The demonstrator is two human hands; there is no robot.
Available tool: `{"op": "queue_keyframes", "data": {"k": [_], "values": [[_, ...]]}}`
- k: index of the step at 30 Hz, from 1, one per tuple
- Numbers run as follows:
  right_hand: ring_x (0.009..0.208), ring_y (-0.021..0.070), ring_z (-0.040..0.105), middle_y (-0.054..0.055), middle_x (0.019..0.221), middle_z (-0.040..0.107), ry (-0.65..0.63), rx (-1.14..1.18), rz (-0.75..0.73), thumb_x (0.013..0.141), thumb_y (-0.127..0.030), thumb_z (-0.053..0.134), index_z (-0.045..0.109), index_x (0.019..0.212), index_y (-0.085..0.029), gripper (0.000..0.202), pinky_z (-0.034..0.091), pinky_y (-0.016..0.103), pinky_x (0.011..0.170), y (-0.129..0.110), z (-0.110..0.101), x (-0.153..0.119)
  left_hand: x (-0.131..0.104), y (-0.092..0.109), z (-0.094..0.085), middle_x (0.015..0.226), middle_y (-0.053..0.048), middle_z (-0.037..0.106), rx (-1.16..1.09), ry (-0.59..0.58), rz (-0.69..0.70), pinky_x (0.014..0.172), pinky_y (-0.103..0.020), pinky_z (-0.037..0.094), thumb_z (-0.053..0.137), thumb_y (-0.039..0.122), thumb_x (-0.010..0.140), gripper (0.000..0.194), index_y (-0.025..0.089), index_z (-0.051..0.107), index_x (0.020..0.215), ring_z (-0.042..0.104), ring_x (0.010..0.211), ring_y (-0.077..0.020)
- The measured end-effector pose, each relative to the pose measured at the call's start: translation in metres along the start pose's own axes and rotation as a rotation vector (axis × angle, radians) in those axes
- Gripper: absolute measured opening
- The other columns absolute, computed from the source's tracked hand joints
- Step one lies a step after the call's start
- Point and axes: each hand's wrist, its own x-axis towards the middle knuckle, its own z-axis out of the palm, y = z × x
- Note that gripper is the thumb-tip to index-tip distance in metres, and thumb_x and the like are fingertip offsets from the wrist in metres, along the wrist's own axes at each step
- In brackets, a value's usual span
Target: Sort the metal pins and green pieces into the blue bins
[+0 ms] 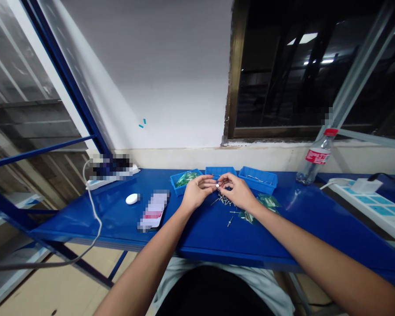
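Note:
My left hand (197, 192) and my right hand (238, 192) meet over the blue table, fingertips almost touching. Between them is a small, bright round-headed metal piece (217, 185), pinched at the fingertips; its exact kind is too small to make out. Just below the hands lies a loose pile of pop rivets (226, 200), partly covered by my right hand. A single rivet (230, 221) lies nearer the front edge. Clear bags with green print (268, 201) lie beside and under my right wrist.
Behind my hands stand a left blue bin (177, 189) holding green-printed bags, a middle blue bin (221, 169) and a right blue bin (265, 186) with thin metal pieces. A phone (154, 210), white oval case (131, 199), bottle (317, 157) and power strip (365, 204) are around.

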Motion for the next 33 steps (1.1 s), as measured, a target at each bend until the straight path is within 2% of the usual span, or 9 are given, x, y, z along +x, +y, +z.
{"op": "queue_keyframes", "data": {"k": [3, 6, 8, 11, 16, 20, 22, 27, 33], "values": [[0.079, 0.0165, 0.067, 0.004, 0.096, 0.068, 0.000, -0.039, -0.039, 0.084, -0.022, 0.064, 0.059, 0.103, -0.021, 0.019, 0.056, 0.030, 0.073, 0.002, -0.003, 0.004, 0.000, 0.002, -0.001, 0.120, -0.019, 0.072, -0.011, -0.005, 0.000, 0.097, -0.043, 0.058, 0.088, 0.019, 0.071, 0.058, 0.011, 0.064, 0.123, 0.075, 0.099, -0.0251], [0.073, 0.0168, 0.063, 0.003, 0.092, 0.066, 0.084, -0.248, -0.105, 0.082, -0.017, 0.062, 0.059, 0.096, -0.021, 0.015, 0.053, 0.031, 0.070, 0.009, -0.013, 0.013, 0.002, 0.000, -0.002, 0.121, -0.018, 0.071, 0.059, 0.011, 0.029, 0.096, -0.040, 0.058, 0.081, 0.016, 0.078, 0.054, 0.012, 0.061, 0.127, 0.075, 0.101, -0.0235], [0.081, 0.0204, 0.062, 0.005, 0.089, 0.065, 0.172, -0.414, -0.164, 0.081, -0.013, 0.059, 0.061, 0.091, -0.020, 0.012, 0.052, 0.035, 0.078, 0.017, -0.024, 0.020, 0.003, -0.003, -0.003, 0.117, -0.016, 0.073, 0.166, 0.053, 0.059, 0.093, -0.037, 0.059, 0.076, 0.016, 0.082, 0.047, 0.012, 0.062, 0.127, 0.074, 0.100, -0.0221], [0.093, 0.0258, 0.062, 0.007, 0.093, 0.068, 0.191, -0.568, -0.187, 0.085, -0.013, 0.057, 0.067, 0.090, -0.021, 0.013, 0.050, 0.041, 0.088, 0.027, -0.040, 0.028, 0.003, -0.005, -0.004, 0.112, -0.013, 0.075, 0.333, 0.108, 0.106, 0.087, -0.034, 0.060, 0.070, 0.021, 0.088, 0.039, 0.014, 0.064, 0.126, 0.073, 0.099, -0.0213], [0.103, 0.0264, 0.062, 0.007, 0.103, 0.073, 0.018, -0.637, -0.241, 0.092, -0.012, 0.054, 0.072, 0.101, -0.022, 0.023, 0.048, 0.043, 0.097, 0.023, -0.049, 0.024, 0.000, 0.001, -0.005, 0.106, -0.010, 0.077, 0.483, 0.150, 0.139, 0.082, -0.032, 0.060, 0.063, 0.028, 0.094, 0.032, 0.017, 0.066, 0.124, 0.074, 0.094, -0.0209], [0.102, 0.0257, 0.063, 0.006, 0.104, 0.075, -0.258, -0.637, -0.292, 0.096, -0.024, 0.059, 0.074, 0.107, -0.024, 0.018, 0.049, 0.043, 0.097, 0.010, -0.037, 0.014, -0.002, 0.005, -0.005, 0.104, -0.008, 0.077, 0.530, 0.146, 0.160, 0.083, -0.032, 0.060, 0.059, 0.027, 0.096, 0.029, 0.019, 0.067, 0.123, 0.074, 0.093, -0.0201], [0.103, 0.0257, 0.063, 0.006, 0.105, 0.075, -0.330, -0.642, -0.301, 0.096, -0.026, 0.062, 0.075, 0.107, -0.025, 0.017, 0.048, 0.043, 0.099, 0.008, -0.028, 0.010, -0.003, 0.006, -0.004, 0.104, -0.007, 0.078, 0.543, 0.149, 0.166, 0.083, -0.032, 0.059, 0.058, 0.026, 0.096, 0.029, 0.019, 0.067, 0.123, 0.074, 0.092, -0.0196], [0.098, 0.0248, 0.066, 0.006, 0.098, 0.077, -0.347, -0.662, -0.222, 0.093, -0.020, 0.065, 0.078, 0.098, -0.024, 0.015, 0.049, 0.040, 0.095, 0.015, -0.012, 0.007, -0.004, 0.007, -0.003, 0.103, -0.007, 0.078, 0.554, 0.150, 0.151, 0.083, -0.030, 0.060, 0.059, 0.024, 0.095, 0.029, 0.018, 0.067, 0.122, 0.074, 0.091, -0.0191], [0.094, 0.0234, 0.067, 0.004, 0.095, 0.077, -0.266, -0.606, -0.164, 0.089, -0.016, 0.068, 0.077, 0.097, -0.024, 0.014, 0.051, 0.036, 0.086, 0.014, -0.010, 0.008, -0.003, 0.005, -0.002, 0.103, -0.007, 0.078, 0.576, 0.110, 0.137, 0.083, -0.031, 0.059, 0.059, 0.024, 0.094, 0.028, 0.018, 0.068, 0.120, 0.074, 0.090, -0.0196]]}}
